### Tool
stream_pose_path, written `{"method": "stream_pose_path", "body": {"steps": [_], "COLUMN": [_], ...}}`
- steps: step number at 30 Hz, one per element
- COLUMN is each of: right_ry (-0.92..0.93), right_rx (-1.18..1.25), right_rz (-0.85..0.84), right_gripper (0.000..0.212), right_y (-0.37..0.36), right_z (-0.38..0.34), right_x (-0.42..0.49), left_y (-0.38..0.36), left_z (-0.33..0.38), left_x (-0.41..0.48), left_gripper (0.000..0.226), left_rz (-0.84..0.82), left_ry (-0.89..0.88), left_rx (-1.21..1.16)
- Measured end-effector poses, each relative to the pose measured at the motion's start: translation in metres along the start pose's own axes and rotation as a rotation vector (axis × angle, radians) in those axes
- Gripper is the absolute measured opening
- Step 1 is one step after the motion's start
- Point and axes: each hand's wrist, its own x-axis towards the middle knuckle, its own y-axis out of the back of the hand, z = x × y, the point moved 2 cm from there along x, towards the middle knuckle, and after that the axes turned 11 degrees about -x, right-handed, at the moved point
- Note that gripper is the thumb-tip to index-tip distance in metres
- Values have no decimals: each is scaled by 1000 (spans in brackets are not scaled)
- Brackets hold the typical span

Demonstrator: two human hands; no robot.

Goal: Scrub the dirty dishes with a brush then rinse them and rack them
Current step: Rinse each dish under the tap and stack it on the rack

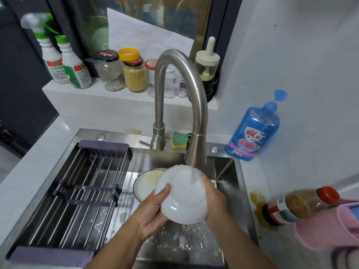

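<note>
Left hand [153, 212]: near; fingers curl round the white bowl's [182, 197] left rim, thumb on its outer wall.
Right hand [215, 202]: fingers wrap the bowl's right side.
Bowl: held tilted, base toward the viewer, over the sink [225, 171], under running water.
Risk: the wet bowl could slip and chip the dirty plate [143, 184] just behind it.
Splash: water off the curved wall may reach the desk [29, 162].
Rack [77, 191]: left, over the sink.
Faucet [196, 148]: far, above the bowl.

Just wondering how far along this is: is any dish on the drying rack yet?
No, the rack is bare; the left hand and right hand hold the white bowl under the tap.
</note>
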Motion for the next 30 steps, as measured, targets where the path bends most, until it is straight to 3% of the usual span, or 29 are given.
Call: {"method": "stream_pose_path", "body": {"steps": [3,6,7,10,14,16,20,23,25,27,30], "right_ry": [-29,-46,-58,-118,-110,-82,-79,-50,-14,-18,-124], "right_rx": [122,259,296,406,475,489,525,391,236,90,44], "right_rz": [-262,-92,-3,148,168,144,20,-54,-65,-57,-23], "right_gripper": [57,52,57,73,52,48,42,55,64,54,54], "right_y": [5,-8,-15,-30,-34,-32,-25,-21,-13,-2,3], "right_z": [-5,7,15,33,38,39,36,33,24,11,9], "right_x": [7,0,-2,-13,-21,-22,-18,-10,-1,2,6], "left_y": [2,-3,-9,-28,-30,-17,-18,-22,-20,-16,-16], "left_z": [9,-6,-14,-43,-54,-46,-22,-1,12,25,30], "left_x": [7,18,17,12,4,13,17,13,12,15,14], "left_gripper": [40,83,87,62,53,57,60,59,57,59,62], "left_rz": [95,442,548,661,689,753,684,567,476,386,364], "left_ry": [-98,-310,-369,-507,-586,-541,-593,-659,-623,-522,-446], "left_rx": [199,473,507,508,236,239,446,625,776,857,829]}}
